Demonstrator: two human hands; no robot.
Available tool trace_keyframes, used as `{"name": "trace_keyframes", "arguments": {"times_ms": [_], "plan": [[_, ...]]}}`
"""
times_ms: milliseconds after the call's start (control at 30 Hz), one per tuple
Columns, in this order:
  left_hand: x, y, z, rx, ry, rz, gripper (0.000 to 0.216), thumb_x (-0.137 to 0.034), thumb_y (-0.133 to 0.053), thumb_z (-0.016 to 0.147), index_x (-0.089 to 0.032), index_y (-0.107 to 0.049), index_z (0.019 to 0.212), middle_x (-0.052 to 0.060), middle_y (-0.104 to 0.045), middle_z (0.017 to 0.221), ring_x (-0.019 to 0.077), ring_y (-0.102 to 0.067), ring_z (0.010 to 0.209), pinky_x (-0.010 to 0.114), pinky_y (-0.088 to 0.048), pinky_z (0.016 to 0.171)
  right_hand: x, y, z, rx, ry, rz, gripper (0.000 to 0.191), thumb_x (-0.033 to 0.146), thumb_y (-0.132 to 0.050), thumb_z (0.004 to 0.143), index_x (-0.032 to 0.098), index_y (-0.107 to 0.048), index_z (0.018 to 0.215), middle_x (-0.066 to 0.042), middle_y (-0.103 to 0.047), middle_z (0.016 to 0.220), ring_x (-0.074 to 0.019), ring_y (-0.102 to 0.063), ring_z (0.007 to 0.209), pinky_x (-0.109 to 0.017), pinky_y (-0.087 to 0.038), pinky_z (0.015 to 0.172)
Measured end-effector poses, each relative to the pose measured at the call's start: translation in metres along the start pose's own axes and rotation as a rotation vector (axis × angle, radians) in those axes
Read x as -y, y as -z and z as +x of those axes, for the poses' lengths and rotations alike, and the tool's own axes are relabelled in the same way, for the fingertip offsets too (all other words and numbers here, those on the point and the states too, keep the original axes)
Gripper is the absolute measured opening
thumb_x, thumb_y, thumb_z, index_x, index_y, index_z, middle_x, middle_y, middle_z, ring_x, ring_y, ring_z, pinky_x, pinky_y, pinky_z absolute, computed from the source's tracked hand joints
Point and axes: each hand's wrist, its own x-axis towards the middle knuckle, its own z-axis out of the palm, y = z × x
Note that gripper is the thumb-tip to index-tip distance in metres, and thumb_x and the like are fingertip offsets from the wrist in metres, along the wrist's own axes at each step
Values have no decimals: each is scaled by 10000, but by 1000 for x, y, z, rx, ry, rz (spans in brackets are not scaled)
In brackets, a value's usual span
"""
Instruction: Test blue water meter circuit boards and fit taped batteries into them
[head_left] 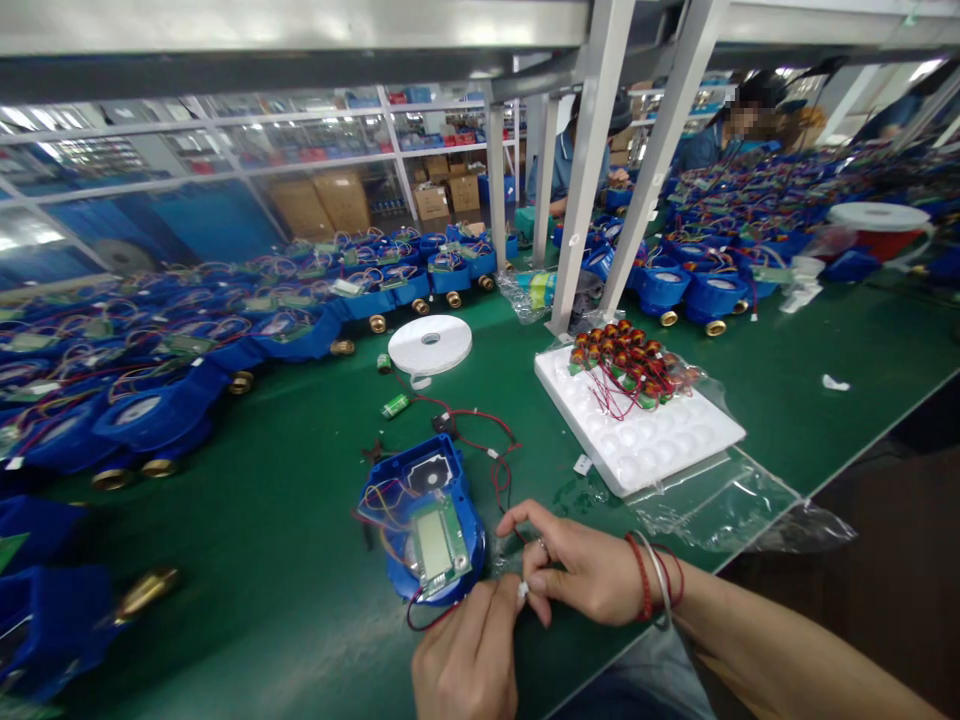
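Note:
My left hand (471,648) is closed, its fingertips against a small white wire connector (523,590). My right hand (581,570) pinches at the same connector from the other side, its index finger raised. Just beyond them lies an open blue meter housing (470,520) with a green circuit board and grey display (431,543) on top. Dark and red wires (420,625) run from the housing under my left hand. A red and black cable (501,470) trails across the table towards my right hand. How the connector parts sit between the fingers is hidden.
Behind the housing are a white tape roll (450,358) and a green battery (395,405). On the right, a white foam tray (630,465) holds several wired, orange-topped cells (622,350). Rows of blue meters (165,410) line the left; metal posts (592,160) rise ahead. Co-workers sit beyond.

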Motion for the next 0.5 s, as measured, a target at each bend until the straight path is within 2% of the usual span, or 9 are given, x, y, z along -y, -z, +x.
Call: {"name": "trace_keyframes", "arguments": {"times_ms": [333,500], "plan": [[-1,-2,-2,-7,-47,122,224,-90,-405,891,-135,-596,1000,42,-678,796,139,-639,658,242,-458,621,3,-3,1,-14,-39,-189,460,-3,-435,753,134,-311,1174,86,-540,570,-128,-567,593,-285,-446,764],[-8,-2,-1,21,-43,160,265,-85,-379,901,-138,-607,1024,43,-689,808,127,-647,646,208,-482,592,5,-1,1,-4,-64,-211,435,14,-429,788,145,-317,1187,58,-593,627,-131,-591,651,-260,-443,735]]}}
